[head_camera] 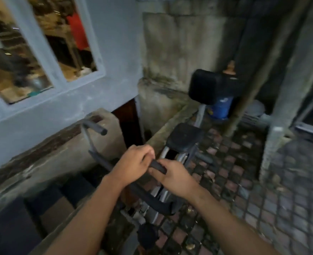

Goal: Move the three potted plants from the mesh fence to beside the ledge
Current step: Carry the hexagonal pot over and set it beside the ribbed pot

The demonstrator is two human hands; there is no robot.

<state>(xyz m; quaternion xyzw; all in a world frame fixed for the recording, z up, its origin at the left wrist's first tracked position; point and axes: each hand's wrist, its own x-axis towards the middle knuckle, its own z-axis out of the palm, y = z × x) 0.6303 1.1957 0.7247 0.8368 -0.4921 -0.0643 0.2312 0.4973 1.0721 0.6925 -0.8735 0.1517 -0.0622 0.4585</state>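
Two hands are close to the camera, and both are on the same dark bar (pixel 157 167). That bar belongs to a gray exercise machine (pixel 170 184), which stands on the brick floor (pixel 253 208). The left hand (pixel 133 163) is closed over the top of the bar, with its fingers (pixel 148 150) curled and pressed together. The right hand (pixel 176 178) holds the bar from the other side, just beside the left one. Its fingers (pixel 157 174) wrap under the bar, so I cannot tell how tight they are.

No potted plant shows anywhere here, and no mesh fence shows either. So the plants are out of view, and I cannot tell where they are or how many have been moved. My guess is that the machine stands in the way and the person is dealing with it first.

Left of the machine runs a low concrete ledge (pixel 47 161) under a blue wall. This may be the ledge in the task, and nothing like a plant sits beside it. A little past the bar is the machine's black seat (pixel 187 135), and past that a black pad (pixel 205 87). Behind the pad stands a blue jug (pixel 221 107) by a wooden pole (pixel 253 89). Farthest off, up on the blue wall left of the machine, is a window (pixel 41 45).

As far as I can judge, all three plants may be left to carry.
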